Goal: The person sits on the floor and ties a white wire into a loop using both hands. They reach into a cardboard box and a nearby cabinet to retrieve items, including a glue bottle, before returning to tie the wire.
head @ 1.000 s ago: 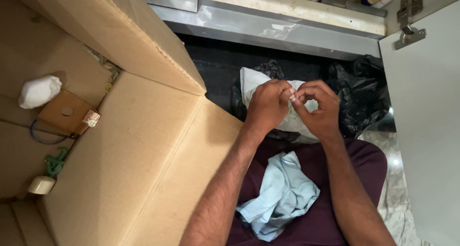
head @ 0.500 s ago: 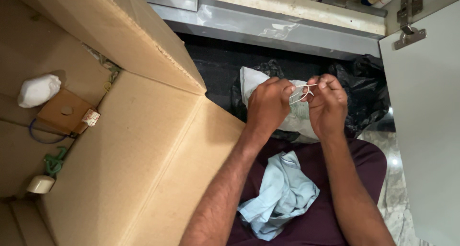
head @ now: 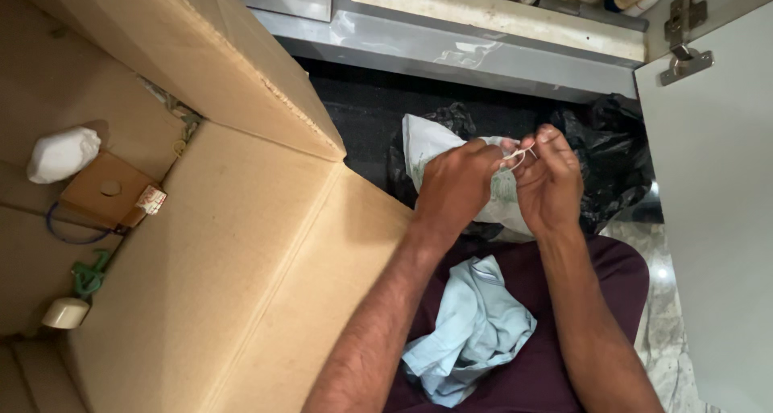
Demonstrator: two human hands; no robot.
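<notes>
Head view. Left hand (head: 457,189) and right hand (head: 550,183) raised side by side over white bag (head: 427,139), fingertips pinched together on thin white string (head: 522,152) between them. String short, looped, held just above bag, between the two thumbs. Bag lying on black plastic (head: 608,151) on dark floor, partly hidden by both hands. Pale blue cloth (head: 475,324) crumpled on maroon lap (head: 596,276), below forearms. Big open carton (head: 225,244) at left, flap up. Inside carton: white wad (head: 63,154), small brown box (head: 109,189), green cord (head: 90,274), tape roll (head: 66,312). White cabinet door (head: 708,204) at right, hinge (head: 684,39) at top.
</notes>
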